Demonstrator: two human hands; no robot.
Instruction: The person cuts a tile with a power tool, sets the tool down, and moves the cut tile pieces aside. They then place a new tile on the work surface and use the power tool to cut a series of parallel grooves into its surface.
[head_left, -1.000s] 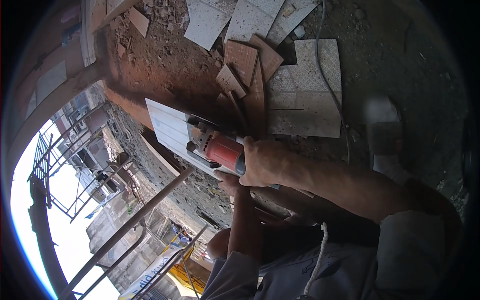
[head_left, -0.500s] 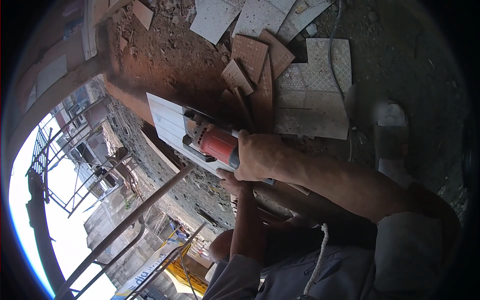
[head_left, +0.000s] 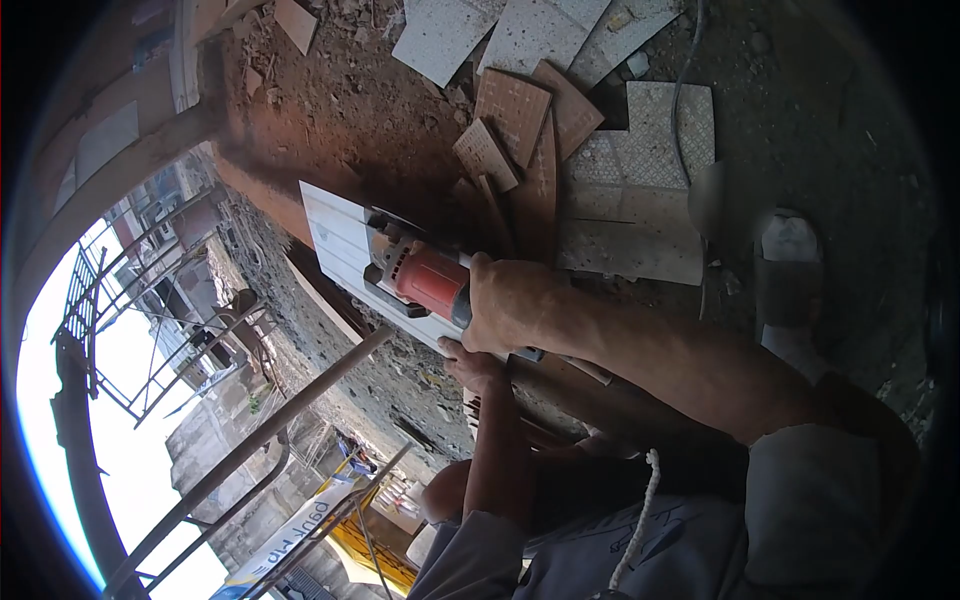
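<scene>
Reddish-brown dust covers the rough floor [head_left: 800, 120], which drops off at a ledge on the left with scaffolding bars below. Loads of broken tile offcuts [head_left: 520, 110] are piled at the top, and a bigger patterned tile [head_left: 640, 200] lies flat beside them with a thin cable [head_left: 680, 110] running across it. A white tile [head_left: 335, 235] sticks out over the ledge, and the red angle grinder [head_left: 430, 278] sits right on top of it. The right hand [head_left: 510, 310] has its fingers wrapped tight around the grinder body. The left hand [head_left: 470, 365] is just below, thumb on the tile's near edge; the rest of its fingers are tucked under, so can't tell the grip.
</scene>
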